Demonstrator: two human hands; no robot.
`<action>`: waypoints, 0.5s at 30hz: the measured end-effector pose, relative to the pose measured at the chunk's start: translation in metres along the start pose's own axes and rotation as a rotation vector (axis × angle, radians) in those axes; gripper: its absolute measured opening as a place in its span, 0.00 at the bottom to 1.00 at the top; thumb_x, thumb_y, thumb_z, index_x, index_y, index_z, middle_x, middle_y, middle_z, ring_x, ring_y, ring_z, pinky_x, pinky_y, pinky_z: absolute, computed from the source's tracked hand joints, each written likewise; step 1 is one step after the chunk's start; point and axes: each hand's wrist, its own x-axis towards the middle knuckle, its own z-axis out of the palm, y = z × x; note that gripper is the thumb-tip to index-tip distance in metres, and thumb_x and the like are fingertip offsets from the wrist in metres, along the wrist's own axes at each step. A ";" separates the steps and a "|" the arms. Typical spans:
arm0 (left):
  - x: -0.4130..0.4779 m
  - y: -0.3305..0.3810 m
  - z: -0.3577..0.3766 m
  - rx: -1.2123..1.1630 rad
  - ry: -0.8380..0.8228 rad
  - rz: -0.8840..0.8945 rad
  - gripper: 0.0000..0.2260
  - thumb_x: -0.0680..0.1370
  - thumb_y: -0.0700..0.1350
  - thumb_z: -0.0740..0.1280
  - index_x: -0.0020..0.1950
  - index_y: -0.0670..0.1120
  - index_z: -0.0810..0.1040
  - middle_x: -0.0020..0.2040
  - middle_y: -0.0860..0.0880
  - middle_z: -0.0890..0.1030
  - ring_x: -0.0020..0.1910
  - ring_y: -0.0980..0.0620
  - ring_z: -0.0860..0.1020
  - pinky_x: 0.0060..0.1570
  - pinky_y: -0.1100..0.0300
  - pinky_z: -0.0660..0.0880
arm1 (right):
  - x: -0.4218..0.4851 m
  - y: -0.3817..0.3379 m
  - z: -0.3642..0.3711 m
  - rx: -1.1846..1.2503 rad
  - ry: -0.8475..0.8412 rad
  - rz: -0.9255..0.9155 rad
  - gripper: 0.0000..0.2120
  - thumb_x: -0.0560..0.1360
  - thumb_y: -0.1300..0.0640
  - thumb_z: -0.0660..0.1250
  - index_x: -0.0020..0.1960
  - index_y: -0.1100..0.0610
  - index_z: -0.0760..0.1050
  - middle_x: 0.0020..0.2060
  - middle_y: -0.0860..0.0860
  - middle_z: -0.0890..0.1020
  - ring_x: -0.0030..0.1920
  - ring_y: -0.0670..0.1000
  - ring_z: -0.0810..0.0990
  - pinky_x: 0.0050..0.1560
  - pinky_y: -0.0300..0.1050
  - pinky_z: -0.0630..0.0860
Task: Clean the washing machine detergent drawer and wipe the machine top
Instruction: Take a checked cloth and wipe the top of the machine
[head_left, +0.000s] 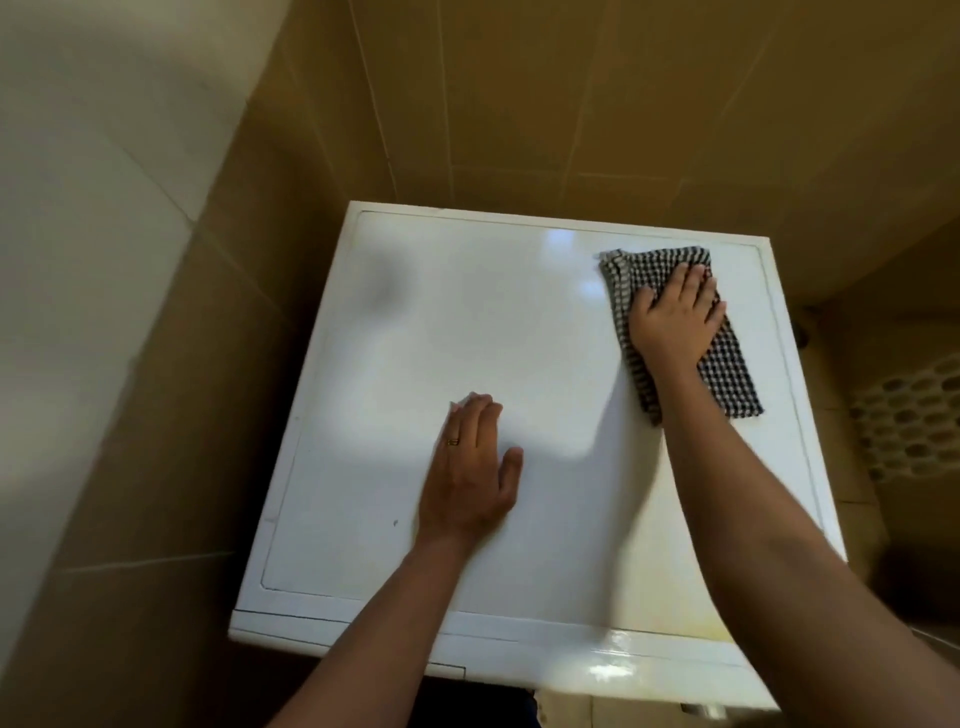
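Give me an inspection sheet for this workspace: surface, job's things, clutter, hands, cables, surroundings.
Surface: white machine top, glossy; a blurred grey patch near its far left, dirt or shadow, cannot tell.
Job's things: checked cloth folded, at the far right of the top; detergent drawer not in view.
Clutter: nothing seen.
Hands: left hand flat on the top, holding nothing; right hand flat, pressing the cloth.
Cables: nothing seen.
Surroundings: tan tiled wall behind; white perforated basket to the right.
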 end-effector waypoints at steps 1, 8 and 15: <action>0.000 0.000 0.001 0.001 -0.004 0.004 0.22 0.78 0.48 0.59 0.68 0.36 0.72 0.68 0.40 0.73 0.71 0.43 0.68 0.74 0.50 0.59 | 0.009 -0.012 0.002 0.000 -0.011 0.002 0.32 0.79 0.45 0.47 0.78 0.59 0.48 0.77 0.56 0.50 0.77 0.56 0.47 0.75 0.57 0.42; -0.001 -0.003 0.005 0.032 0.004 0.014 0.22 0.79 0.49 0.58 0.68 0.37 0.72 0.68 0.40 0.72 0.71 0.43 0.68 0.74 0.48 0.60 | -0.004 -0.125 0.028 -0.074 -0.117 -0.344 0.32 0.80 0.43 0.45 0.78 0.58 0.47 0.78 0.56 0.49 0.77 0.56 0.45 0.75 0.55 0.40; -0.003 -0.006 -0.010 -0.221 0.247 -0.148 0.17 0.80 0.49 0.59 0.59 0.37 0.75 0.62 0.38 0.74 0.62 0.42 0.73 0.65 0.49 0.71 | -0.103 -0.157 0.045 -0.140 -0.243 -0.883 0.33 0.78 0.39 0.42 0.79 0.54 0.47 0.78 0.52 0.50 0.77 0.53 0.46 0.76 0.52 0.41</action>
